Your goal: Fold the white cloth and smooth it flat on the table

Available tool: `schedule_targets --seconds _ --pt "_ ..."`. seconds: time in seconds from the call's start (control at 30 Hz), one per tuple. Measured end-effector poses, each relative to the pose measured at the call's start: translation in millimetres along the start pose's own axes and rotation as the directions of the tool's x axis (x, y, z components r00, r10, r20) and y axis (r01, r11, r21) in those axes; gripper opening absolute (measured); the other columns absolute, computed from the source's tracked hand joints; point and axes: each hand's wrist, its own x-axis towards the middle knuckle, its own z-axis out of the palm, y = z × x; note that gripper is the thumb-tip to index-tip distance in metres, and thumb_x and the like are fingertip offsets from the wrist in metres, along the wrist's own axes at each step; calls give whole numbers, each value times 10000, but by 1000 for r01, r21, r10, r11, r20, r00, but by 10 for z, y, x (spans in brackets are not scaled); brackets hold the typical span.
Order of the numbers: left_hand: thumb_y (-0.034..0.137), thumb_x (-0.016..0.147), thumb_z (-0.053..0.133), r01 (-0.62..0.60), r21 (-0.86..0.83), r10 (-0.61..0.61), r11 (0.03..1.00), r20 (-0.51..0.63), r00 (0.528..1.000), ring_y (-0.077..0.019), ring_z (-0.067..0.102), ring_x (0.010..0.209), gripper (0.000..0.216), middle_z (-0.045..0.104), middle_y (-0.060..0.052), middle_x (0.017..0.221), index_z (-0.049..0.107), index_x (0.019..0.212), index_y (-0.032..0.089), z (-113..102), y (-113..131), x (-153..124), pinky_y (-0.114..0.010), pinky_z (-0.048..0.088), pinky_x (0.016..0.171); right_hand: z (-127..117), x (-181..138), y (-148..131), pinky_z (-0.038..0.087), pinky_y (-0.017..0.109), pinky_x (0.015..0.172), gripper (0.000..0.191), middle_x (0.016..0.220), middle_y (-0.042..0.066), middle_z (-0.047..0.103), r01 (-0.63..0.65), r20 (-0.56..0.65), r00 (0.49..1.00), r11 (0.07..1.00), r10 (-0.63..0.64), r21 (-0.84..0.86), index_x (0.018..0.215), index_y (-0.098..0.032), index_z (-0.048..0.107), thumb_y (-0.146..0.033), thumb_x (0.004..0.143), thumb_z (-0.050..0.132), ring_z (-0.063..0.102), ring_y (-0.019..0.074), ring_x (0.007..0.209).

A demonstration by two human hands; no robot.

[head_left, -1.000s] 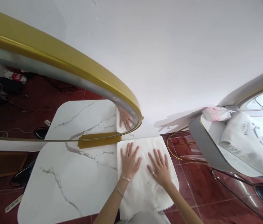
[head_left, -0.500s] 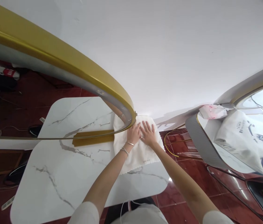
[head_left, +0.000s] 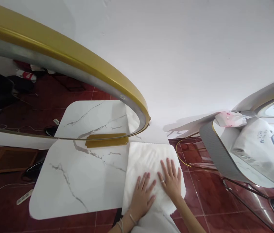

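A white cloth [head_left: 142,158] with a scalloped edge lies spread over the right end of the white marble-patterned tabletop [head_left: 98,187]. My left hand [head_left: 140,197] rests flat on the cloth's lower left part, fingers spread, with bracelets at the wrist. Flat on its right part lies my right hand [head_left: 171,179], fingers also apart and a ring on one of them. Both palms press the cloth down without gripping it. The cloth's near edge reaches the table's front edge, close to my body.
A large gold-framed mirror [head_left: 117,81] stands on the table against the white wall [head_left: 200,58], with a gold base plate [head_left: 108,141]. At the right, a second table [head_left: 221,155] carries a white printed bag [head_left: 260,142] and a pink-white packet [head_left: 231,119]. A power strip [head_left: 25,196] lies on the red floor.
Both hands have slid back from the wall side toward my body and moved apart. The cloth has moved toward me with them and lies flatter. The view has shifted slightly.
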Motion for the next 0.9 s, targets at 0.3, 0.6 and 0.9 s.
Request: schedule_targets --seconds 0.3,0.6,0.9 --pt "360 932 443 258 -67 -265 964 -134 955 -258 245 1432 533 244 -33 1563 316 1450 351 -24 -32 -166 -533 322 1121 -39 -331 -239 123 633 1108 623 1575 67 174 -84 -40 996 996 84 8 1521 -316 -4 -436 973 267 194 308 1438" --pt "192 908 457 453 -458 -613 765 -299 731 -176 653 849 250 679 -57 913 698 843 200 -399 -966 952 -325 550 816 14 -286 -226 108 634 1107 600 1557 71 238 -76 -101 992 997 77 16 1524 -321 45 -440 977 261 199 308 1432" --pt "192 944 315 687 -342 -750 641 -472 464 -323 472 1242 389 549 -197 1294 592 1204 109 -548 -1323 857 -546 389 1008 217 441 -758 143 584 1092 536 1422 94 467 42 -13 999 998 -42 49 1442 -252 395 -485 979 262 365 288 1317"
